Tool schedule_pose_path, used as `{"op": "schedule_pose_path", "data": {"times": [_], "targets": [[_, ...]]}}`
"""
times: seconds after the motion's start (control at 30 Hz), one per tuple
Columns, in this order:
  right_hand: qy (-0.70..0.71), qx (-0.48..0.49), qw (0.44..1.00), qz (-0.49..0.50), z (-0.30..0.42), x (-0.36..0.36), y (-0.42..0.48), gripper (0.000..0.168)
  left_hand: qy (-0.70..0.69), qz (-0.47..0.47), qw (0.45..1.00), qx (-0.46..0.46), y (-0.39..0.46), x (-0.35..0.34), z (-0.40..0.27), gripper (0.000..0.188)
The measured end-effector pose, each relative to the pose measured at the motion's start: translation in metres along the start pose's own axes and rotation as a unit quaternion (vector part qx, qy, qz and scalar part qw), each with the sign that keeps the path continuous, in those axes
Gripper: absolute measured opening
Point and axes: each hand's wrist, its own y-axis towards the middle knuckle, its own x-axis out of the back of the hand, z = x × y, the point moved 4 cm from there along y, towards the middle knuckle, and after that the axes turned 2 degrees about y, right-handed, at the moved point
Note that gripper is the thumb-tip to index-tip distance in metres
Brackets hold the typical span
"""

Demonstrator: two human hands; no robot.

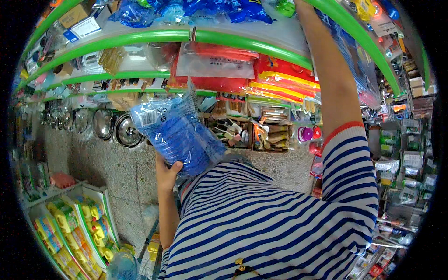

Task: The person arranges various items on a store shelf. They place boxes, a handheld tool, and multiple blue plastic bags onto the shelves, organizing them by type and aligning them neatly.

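My left hand [169, 172] grips the lower left side of a clear plastic package [185, 136] filled with blue items, its thumb on the front. A white label with a barcode shows on the package's upper left. The package hangs before my chest, tilted, in front of the shelves. My right arm reaches up past the green-edged shelf [252, 43], and its hand is out of view beyond the top rim. On the upper shelf lie blue plastic packages [231, 10], with a bright green one [285, 7] close to the right forearm.
Red and yellow packets [283, 78] fill a lower shelf. Beneath stand boxes of wooden-handled brushes [278, 136] and stainless steel bowls [128, 129]. Yellow bottles [99, 231] line a low shelf at lower left. A green shelf rail [364, 35] curves beside my right arm; packed goods hang at right.
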Motion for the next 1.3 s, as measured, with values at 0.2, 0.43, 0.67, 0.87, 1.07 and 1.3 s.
{"op": "schedule_pose_path", "data": {"times": [0.2,0.43,0.67,0.87,1.07,1.3], "targets": [[-0.035,0.058,0.997,-0.030,-0.017,0.000,0.023,0.068,-0.002,0.007,1.000,-0.005,0.000,-0.010,0.011,0.095],[-0.046,0.099,0.993,-0.044,-0.021,-0.002,0.043,0.067,-0.030,-0.054,0.998,0.008,-0.015,-0.028,-0.009,0.098],[-0.053,0.122,0.990,-0.045,-0.026,-0.002,0.053,0.066,-0.041,-0.079,0.996,-0.001,-0.024,-0.034,0.003,0.095],[-0.061,0.138,0.988,-0.044,-0.030,-0.008,0.059,0.065,-0.027,-0.081,0.996,0.018,-0.032,-0.037,0.008,0.097],[-0.066,0.159,0.984,-0.047,-0.026,0.001,0.062,0.064,-0.037,-0.084,0.995,0.028,-0.031,-0.042,0.007,0.099],[-0.072,0.155,0.985,-0.021,-0.015,0.000,0.051,0.063,-0.034,-0.075,0.996,0.035,-0.029,-0.040,0.011,0.101]]}}
